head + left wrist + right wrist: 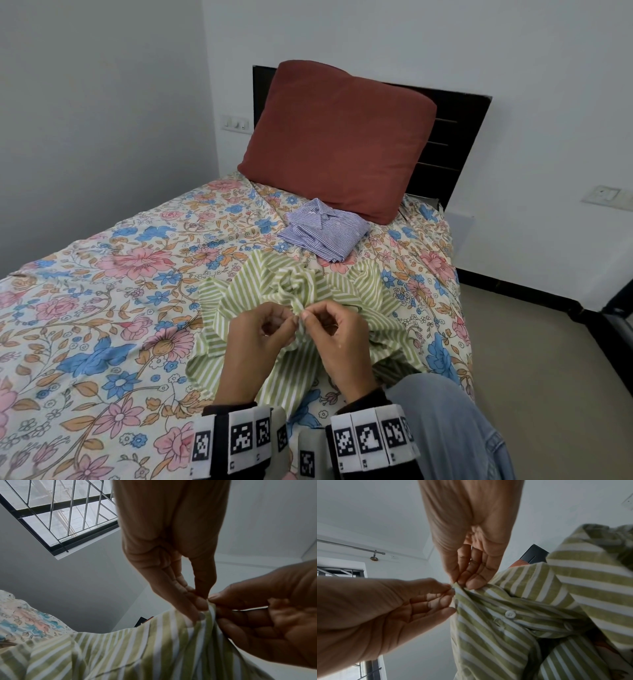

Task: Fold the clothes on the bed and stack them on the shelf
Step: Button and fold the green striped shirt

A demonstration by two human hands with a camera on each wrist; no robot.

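Floral-sheeted bed (102, 308) carries red pillow (339, 137), folded blue shirt (323, 231), crumpled green shirt (308, 298)

Home bedroom, bed (102, 308) with floral sheet, red pillow (339, 137), dark headboard (452, 137), barred window (65, 513)

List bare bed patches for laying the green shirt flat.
Open sheet left of the green striped shirt, toward the wall. Crowded: blue striped shirt and red pillow at the head; both hands' grip mid-shirt.
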